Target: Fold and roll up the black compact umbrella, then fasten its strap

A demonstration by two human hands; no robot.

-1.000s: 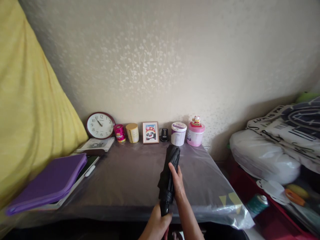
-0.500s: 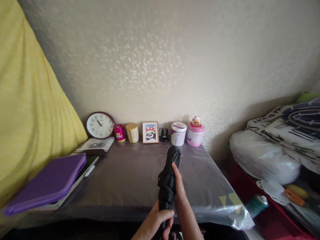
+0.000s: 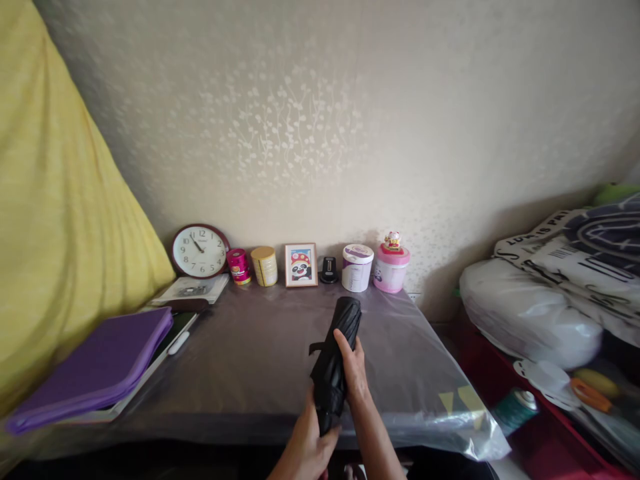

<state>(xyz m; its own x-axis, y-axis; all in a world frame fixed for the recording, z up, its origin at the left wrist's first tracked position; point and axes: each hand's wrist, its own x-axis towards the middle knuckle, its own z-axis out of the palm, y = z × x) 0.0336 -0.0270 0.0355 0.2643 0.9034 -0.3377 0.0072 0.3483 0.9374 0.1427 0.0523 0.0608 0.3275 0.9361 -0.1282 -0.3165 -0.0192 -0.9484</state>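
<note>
A folded black umbrella (image 3: 336, 347) is held above the near middle of a desk (image 3: 250, 360) covered in clear plastic, its tip pointing away toward the wall. My left hand (image 3: 307, 443) is wrapped round the handle end at the desk's front edge. My right hand (image 3: 354, 370) is closed along the right side of the folded canopy, fingers curled onto the fabric. A small strap sticks out on the umbrella's left side.
Along the wall stand a round clock (image 3: 200, 251), a red tin (image 3: 239, 266), a yellow tin (image 3: 265, 265), a panda picture frame (image 3: 301, 265), a white tub (image 3: 357, 267) and a pink jar (image 3: 391, 268). A purple folder (image 3: 100, 363) lies left. Bags and bedding (image 3: 545, 307) pile up right.
My left hand has slid up the handle toward the canopy. The umbrella has shifted slightly and its strap now sticks out on the left. My right hand stays on the fabric.
</note>
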